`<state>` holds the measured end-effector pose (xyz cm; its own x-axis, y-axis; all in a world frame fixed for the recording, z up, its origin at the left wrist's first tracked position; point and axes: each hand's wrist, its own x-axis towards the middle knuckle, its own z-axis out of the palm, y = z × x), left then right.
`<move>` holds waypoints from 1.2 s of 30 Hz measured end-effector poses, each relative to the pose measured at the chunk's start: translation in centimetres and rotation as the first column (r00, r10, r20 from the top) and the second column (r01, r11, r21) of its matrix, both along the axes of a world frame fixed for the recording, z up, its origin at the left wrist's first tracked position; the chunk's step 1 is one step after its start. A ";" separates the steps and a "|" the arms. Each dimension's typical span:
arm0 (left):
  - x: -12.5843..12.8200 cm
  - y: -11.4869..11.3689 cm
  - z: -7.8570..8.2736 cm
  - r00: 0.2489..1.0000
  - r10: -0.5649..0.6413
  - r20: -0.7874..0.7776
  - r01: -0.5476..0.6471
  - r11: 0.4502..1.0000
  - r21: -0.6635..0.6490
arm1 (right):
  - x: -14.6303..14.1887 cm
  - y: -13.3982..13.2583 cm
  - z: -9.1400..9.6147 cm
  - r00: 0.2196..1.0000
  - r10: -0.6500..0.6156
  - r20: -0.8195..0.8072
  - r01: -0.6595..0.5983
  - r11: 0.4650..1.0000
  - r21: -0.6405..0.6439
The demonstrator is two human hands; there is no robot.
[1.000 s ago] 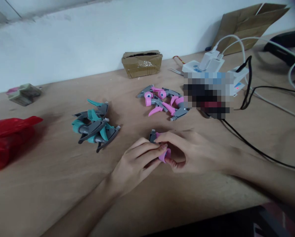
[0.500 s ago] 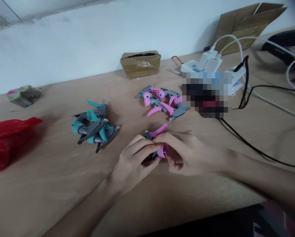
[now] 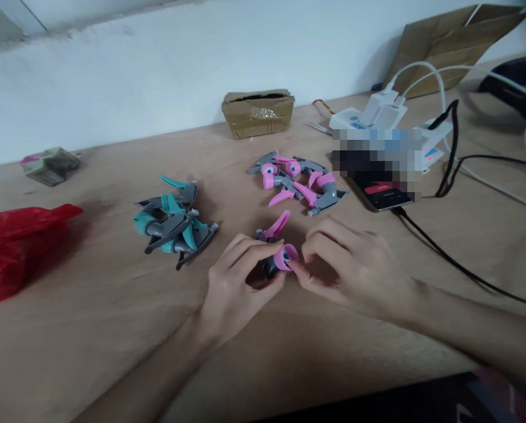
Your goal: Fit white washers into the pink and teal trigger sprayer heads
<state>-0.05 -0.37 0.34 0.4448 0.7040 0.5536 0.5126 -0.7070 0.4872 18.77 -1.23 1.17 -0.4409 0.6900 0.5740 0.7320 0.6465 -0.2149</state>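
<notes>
My left hand (image 3: 238, 279) pinches a pink and grey trigger spray head (image 3: 269, 267) between thumb and fingers, just above the table. Its pink trigger (image 3: 278, 225) points up and away, and the round opening of its pink collar (image 3: 288, 257) faces my right hand. A small blue and white part shows inside that collar. My right hand (image 3: 351, 264) has its thumb tip at the collar's opening, while its curled index finger stands off the rim. Beyond lie several pink and grey spray heads (image 3: 327, 197). To the left is a pile of teal and grey spray heads (image 3: 174, 226).
A red plastic bag (image 3: 20, 249) lies at the left. Along the wall are a bundled block (image 3: 51, 167), a small cardboard box (image 3: 259, 117) and a larger carton (image 3: 439, 50). A cabled phone (image 3: 377, 197) and a power strip (image 3: 346, 119) with chargers occupy the right.
My right index finger has come off the pink collar and curled back, with the thumb still there. The collar shows more fully. The whole view has shifted slightly.
</notes>
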 end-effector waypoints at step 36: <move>0.1 -1.0 0.1 0.996 0.093 0.009 -0.093 0.995 -0.047 | 0.7 1.2 1.2 0.792 -0.172 -0.586 -0.496 0.378 -0.782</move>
